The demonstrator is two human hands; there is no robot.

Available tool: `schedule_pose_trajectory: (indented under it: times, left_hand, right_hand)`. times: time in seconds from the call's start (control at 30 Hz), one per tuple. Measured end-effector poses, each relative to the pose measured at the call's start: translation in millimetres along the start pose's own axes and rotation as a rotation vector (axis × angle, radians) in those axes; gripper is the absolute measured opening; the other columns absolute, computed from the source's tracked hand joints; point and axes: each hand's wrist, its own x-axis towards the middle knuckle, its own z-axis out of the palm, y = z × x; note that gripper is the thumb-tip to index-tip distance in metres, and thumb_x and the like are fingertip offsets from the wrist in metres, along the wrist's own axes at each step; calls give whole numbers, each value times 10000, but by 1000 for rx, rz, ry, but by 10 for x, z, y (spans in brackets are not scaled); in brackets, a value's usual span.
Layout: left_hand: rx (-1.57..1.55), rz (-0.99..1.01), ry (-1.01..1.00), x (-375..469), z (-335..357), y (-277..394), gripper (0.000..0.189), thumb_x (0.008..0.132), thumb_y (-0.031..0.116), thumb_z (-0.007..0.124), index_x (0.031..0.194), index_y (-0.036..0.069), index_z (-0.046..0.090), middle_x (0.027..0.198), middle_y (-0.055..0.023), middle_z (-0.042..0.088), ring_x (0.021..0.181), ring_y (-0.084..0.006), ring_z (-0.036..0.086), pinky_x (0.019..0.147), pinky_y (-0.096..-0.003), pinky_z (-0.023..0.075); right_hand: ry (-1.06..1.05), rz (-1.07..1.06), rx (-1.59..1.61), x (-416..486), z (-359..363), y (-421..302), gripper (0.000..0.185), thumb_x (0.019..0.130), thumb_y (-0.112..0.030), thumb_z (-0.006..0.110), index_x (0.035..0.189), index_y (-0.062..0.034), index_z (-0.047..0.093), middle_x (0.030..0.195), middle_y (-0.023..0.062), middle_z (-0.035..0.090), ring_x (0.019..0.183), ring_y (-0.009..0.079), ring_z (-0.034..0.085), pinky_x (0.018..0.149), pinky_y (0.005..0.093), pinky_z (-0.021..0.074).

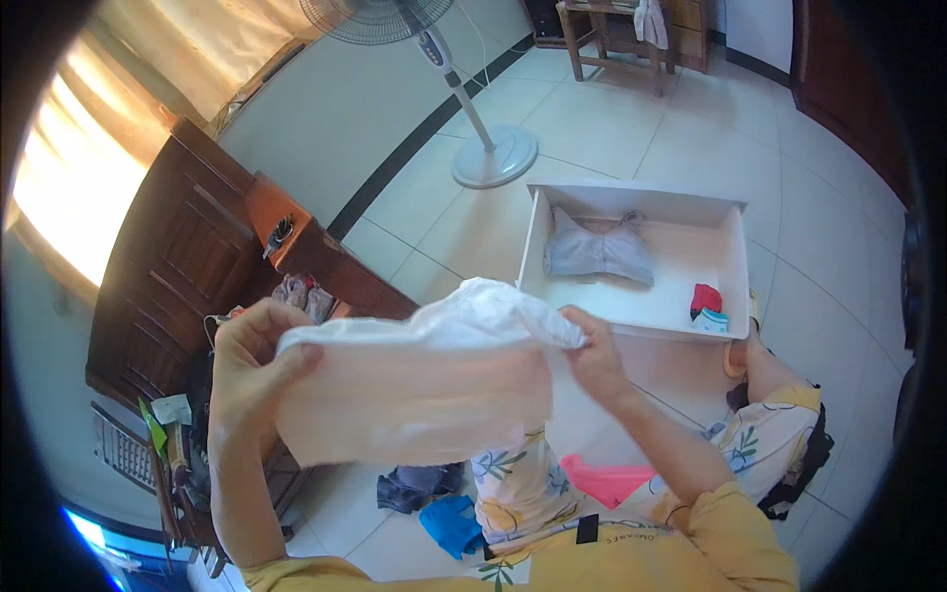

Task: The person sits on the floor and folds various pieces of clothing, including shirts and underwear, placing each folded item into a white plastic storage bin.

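Note:
A pale peach and white cloth garment (414,392) is stretched out in mid-air between both hands, its lower part blurred. My left hand (255,355) pinches one upper corner between thumb and fingers. At the other end, my right hand (595,362) grips the bunched white edge. Beyond the garment, a white drawer-like box (688,222) stands on the floor. Inside it, a grey bra (599,248) lies at the left, and small red (706,300) and white-blue (712,320) folded cloth pieces sit in the near right corner. Pink underwear (607,479) lies by my lap.
Blue (451,524) and dark (420,487) clothes lie on the floor near my leg. A pedestal fan (496,157) stands past the box. Wooden furniture (185,229) with keys (279,235) on it is at left. A wooden chair (614,59) stands at the back.

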Motion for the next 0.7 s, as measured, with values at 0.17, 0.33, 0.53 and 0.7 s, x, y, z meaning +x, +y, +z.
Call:
schedule_pose_trajectory:
  times: [0.17, 0.33, 0.53, 0.7]
  left_hand:
    - [503, 407, 195, 40, -196, -288, 175, 738, 131, 742, 805, 43, 607, 692, 0, 570, 591, -65, 531, 531, -201, 393]
    - [709, 755, -335, -885, 57, -540, 184, 659, 53, 645, 831, 117, 646, 634, 8, 560, 547, -171, 575, 471, -300, 431]
    - [621, 515, -903, -1916, 1812, -1870, 265, 805, 177, 559, 1020, 21, 546, 884, -82, 596, 684, -184, 630, 541, -314, 501]
    - [377, 445, -790, -2056, 2072, -1973, 276, 821, 145, 570, 1068, 25, 551, 928, -103, 605, 674, -230, 638, 560, -342, 514]
  right_hand:
    - [190, 38, 289, -25, -474, -205, 186, 952, -48, 464, 1052, 0, 614, 887, 35, 621, 845, 120, 584, 763, 256, 466]
    - [62, 0, -113, -433, -563, 128, 172, 943, -96, 525, 1020, 15, 631, 871, 75, 641, 781, 139, 605, 697, 272, 480]
    - [8, 205, -126, -1102, -265, 295, 164, 861, -57, 611, 1011, 9, 613, 849, 105, 631, 732, 172, 613, 671, 277, 485]
    - [-159, -262, -497, -1272, -95, 59, 372, 749, -173, 731, 1067, -29, 602, 982, 116, 592, 871, 261, 583, 744, 346, 477]
